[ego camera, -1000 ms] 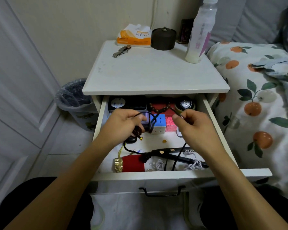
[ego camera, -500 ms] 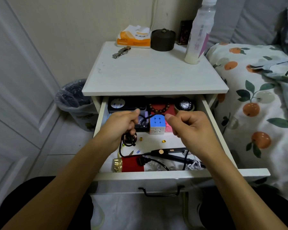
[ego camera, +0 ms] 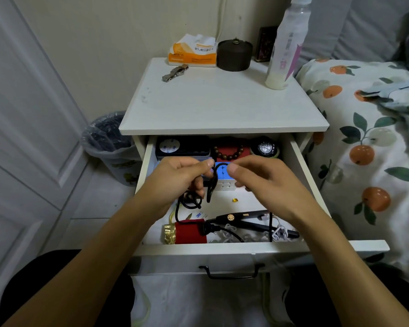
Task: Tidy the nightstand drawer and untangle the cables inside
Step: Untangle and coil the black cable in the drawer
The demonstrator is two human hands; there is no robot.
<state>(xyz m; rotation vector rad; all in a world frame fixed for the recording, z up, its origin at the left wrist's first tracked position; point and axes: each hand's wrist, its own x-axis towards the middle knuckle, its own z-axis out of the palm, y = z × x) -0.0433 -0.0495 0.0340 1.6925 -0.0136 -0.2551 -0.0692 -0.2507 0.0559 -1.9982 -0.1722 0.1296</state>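
Closer together now, both hands work one black cable (ego camera: pixel 211 185) over the open drawer (ego camera: pixel 222 250): left hand (ego camera: pixel 175 179) curled around it, right hand (ego camera: pixel 267 179) pinching its loop at the left hand's 3 o'clock.

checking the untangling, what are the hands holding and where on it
Both hold the black cable: left hand grips its coiled part, right hand pinches the loop's top.

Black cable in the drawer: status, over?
Left hand and right hand both pinch the black cable. Cable looped, not yet untangled. Hair straightener lies below.
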